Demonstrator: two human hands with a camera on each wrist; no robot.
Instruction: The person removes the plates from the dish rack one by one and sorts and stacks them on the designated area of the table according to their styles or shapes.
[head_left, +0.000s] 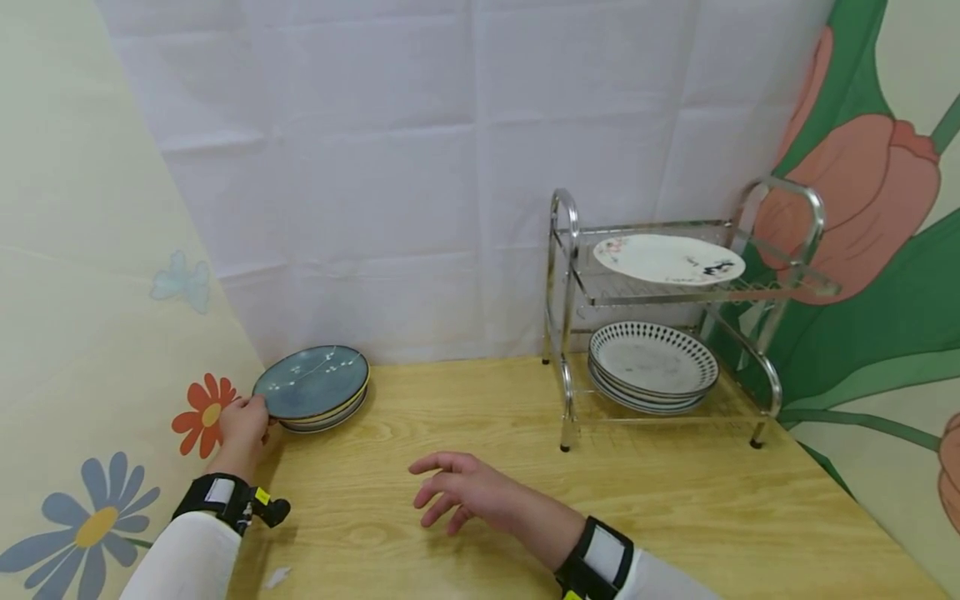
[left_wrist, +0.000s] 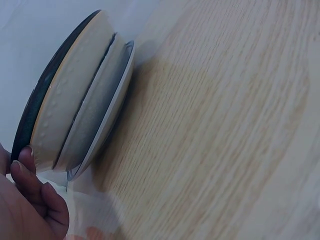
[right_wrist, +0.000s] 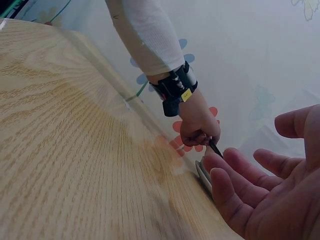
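Note:
A blue-grey plate [head_left: 311, 382] with a white sprig pattern tops a small stack of plates [head_left: 322, 423] at the table's left rear. My left hand [head_left: 243, 423] pinches the near left edge of that blue plate, its fingers curled under the rim. From the side, the left wrist view shows the plate's dark rim [left_wrist: 55, 67] above paler plates [left_wrist: 95, 110]. Over the middle of the table hangs my right hand [head_left: 468, 490], fingers spread and loosely bent, holding nothing. In the right wrist view the right hand [right_wrist: 270, 185] covers most of the stack.
A two-tier chrome dish rack [head_left: 567, 333] stands at the right rear. An oval white plate [head_left: 667, 258] lies on its upper shelf; a stack of black-patterned plates [head_left: 652, 362] fills the lower one. A small white scrap [head_left: 277, 577] lies on the wooden table [head_left: 450, 408] near the front left.

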